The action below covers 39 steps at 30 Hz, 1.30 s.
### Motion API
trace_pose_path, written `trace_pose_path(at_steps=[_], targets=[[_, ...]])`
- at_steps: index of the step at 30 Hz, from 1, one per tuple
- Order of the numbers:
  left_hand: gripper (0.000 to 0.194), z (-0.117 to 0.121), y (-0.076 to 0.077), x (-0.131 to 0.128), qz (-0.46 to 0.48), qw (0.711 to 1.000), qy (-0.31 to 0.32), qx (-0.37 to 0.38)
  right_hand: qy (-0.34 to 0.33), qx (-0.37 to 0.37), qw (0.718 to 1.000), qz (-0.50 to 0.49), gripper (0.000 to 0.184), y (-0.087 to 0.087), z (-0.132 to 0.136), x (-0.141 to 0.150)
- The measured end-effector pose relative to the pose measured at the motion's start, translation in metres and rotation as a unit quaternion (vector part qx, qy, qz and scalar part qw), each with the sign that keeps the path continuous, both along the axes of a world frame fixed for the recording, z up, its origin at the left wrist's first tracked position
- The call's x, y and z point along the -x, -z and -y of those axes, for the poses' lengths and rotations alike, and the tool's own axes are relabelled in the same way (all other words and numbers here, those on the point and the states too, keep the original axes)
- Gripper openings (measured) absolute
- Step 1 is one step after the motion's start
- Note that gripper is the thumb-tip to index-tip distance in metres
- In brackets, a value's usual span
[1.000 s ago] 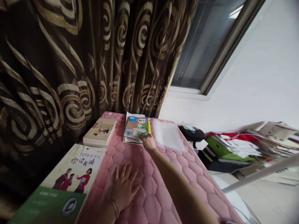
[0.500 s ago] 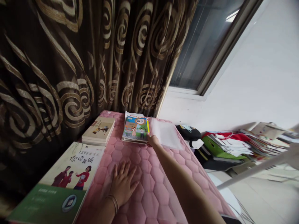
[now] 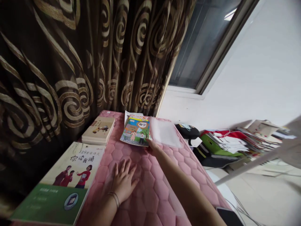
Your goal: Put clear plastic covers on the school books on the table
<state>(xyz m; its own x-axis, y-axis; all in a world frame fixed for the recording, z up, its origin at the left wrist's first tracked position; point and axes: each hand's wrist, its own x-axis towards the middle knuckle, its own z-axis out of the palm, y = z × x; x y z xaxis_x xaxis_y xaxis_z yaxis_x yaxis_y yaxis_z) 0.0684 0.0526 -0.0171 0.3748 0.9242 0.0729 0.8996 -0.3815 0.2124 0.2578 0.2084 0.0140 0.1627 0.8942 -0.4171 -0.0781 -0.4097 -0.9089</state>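
Observation:
My right hand (image 3: 151, 148) reaches far forward and grips the lower right corner of a maths textbook (image 3: 135, 133) with a blue cover and cartoon children. The textbook lies slanted over other books and papers (image 3: 133, 115). Flat on the pink quilted mattress (image 3: 143, 185), my left hand (image 3: 124, 179) rests with its fingers spread, holding nothing. Left of it lies a large green and white book (image 3: 63, 183). Beyond that is a stack of beige books (image 3: 98, 129). Clear plastic book covers (image 3: 166, 133) lie right of the textbook.
A dark patterned curtain (image 3: 113, 56) hangs behind and to the left. At the right, a black case (image 3: 187, 131), a green bag (image 3: 213, 146) and piled papers stand beyond the mattress edge. A pale pole (image 3: 249, 168) slants there. A dark flat device (image 3: 229, 216) lies near the front.
My right hand has pulled the maths textbook slightly toward me, so more of the yellow-edged item beneath shows. My left hand stays flat. The view has shifted a little.

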Motion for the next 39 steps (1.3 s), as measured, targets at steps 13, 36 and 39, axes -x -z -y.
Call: trace_pose_path(at_steps=[13, 36, 39], targets=[[0.055, 0.000, -0.003, 0.000, -0.009, 1.000, -0.002, -0.020, -0.046, -0.134, 0.990, -0.024, 0.024, -0.033, 0.080, -0.038], [0.053, 0.001, -0.004, -0.002, -0.034, 0.998, 0.001, -0.058, -0.149, 0.056, 0.938, 0.307, 0.040, 0.000, 0.195, -0.157], [0.052, 0.003, -0.011, -0.005, -0.034, 0.998, -0.008, -0.045, -0.115, 0.076, 0.920, 0.366, 0.038, -0.003, 0.171, -0.152]])
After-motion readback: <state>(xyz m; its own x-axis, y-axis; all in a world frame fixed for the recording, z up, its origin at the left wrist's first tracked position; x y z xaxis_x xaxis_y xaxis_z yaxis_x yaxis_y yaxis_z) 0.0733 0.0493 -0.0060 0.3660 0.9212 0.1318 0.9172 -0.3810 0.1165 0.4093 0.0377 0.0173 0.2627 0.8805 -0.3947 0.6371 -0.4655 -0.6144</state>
